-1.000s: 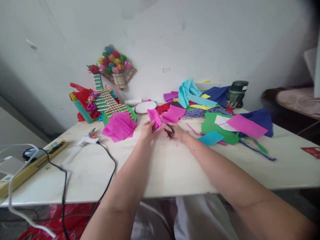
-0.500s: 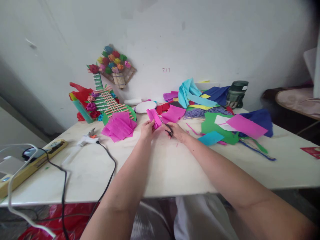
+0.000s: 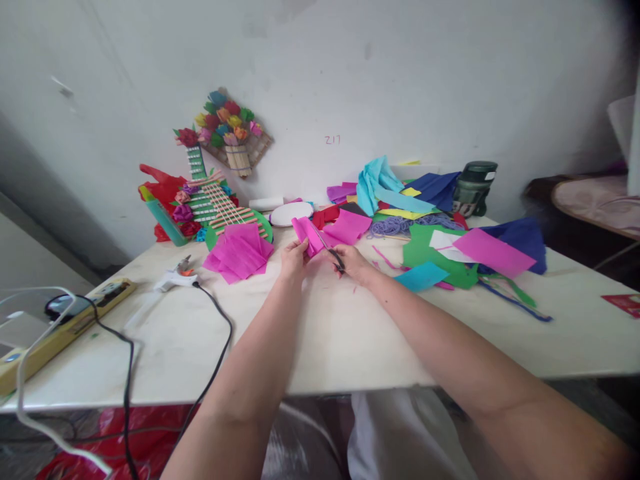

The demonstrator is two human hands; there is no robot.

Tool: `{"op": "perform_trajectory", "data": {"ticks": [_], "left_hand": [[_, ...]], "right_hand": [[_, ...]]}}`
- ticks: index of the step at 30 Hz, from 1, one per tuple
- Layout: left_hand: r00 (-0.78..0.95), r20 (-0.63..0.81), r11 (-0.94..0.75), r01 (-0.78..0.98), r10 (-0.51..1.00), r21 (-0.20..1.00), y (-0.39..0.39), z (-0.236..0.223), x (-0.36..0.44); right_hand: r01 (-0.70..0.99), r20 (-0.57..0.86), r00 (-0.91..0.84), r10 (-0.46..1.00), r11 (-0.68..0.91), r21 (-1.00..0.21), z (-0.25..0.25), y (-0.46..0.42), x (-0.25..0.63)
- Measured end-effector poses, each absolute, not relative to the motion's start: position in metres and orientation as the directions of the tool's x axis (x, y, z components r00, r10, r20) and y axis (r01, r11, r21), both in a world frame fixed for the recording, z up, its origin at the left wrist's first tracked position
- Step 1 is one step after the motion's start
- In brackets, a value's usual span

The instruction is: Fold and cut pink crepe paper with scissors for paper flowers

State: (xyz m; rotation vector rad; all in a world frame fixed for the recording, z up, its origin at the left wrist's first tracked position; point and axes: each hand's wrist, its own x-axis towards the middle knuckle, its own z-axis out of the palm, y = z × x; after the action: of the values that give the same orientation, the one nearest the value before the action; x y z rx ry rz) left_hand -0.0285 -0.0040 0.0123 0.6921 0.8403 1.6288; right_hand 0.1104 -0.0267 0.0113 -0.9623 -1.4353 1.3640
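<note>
My left hand (image 3: 295, 259) pinches a piece of pink crepe paper (image 3: 306, 230) by its lower left edge, just above the table. Dark-handled scissors (image 3: 338, 259) are in my right hand (image 3: 354, 264), with fingers wrapped round the handles. Their blades point up and to the left and lie against the right side of the pink piece. More pink paper (image 3: 347, 228) lies just behind the scissors. To the left of my left hand rests a loose stack of pink crepe sheets (image 3: 239, 253).
A white glue gun (image 3: 176, 279) with a black cord lies left, near a power strip (image 3: 100, 300). Behind stand a paper-flower guitar craft (image 3: 215, 200) and a glue bottle (image 3: 165, 217). Coloured paper (image 3: 440, 257), purple yarn (image 3: 395, 227) and a dark bottle (image 3: 474, 189) occupy the right.
The scissors handles have drawn closer together in my right hand. My left hand and the pink piece have hardly moved.
</note>
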Motion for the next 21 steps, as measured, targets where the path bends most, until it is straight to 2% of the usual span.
{"op": "perform_trajectory", "data": {"ticks": [8, 21], "left_hand": [[-0.228, 0.004, -0.134, -0.559, 0.974, 0.818, -0.0045, 0.0132, -0.0303], [-0.206, 0.035, -0.142, -0.535, 0.978, 0.833, -0.0068, 0.0139, -0.0300]], "right_hand": [[-0.066, 0.109, -0.221, 0.969, 0.097, -0.993, 0.0163, -0.0315, 0.1121], [-0.051, 0.109, -0.340, 0.934, 0.098, -0.994, 0.0189, -0.0329, 0.1164]]}}
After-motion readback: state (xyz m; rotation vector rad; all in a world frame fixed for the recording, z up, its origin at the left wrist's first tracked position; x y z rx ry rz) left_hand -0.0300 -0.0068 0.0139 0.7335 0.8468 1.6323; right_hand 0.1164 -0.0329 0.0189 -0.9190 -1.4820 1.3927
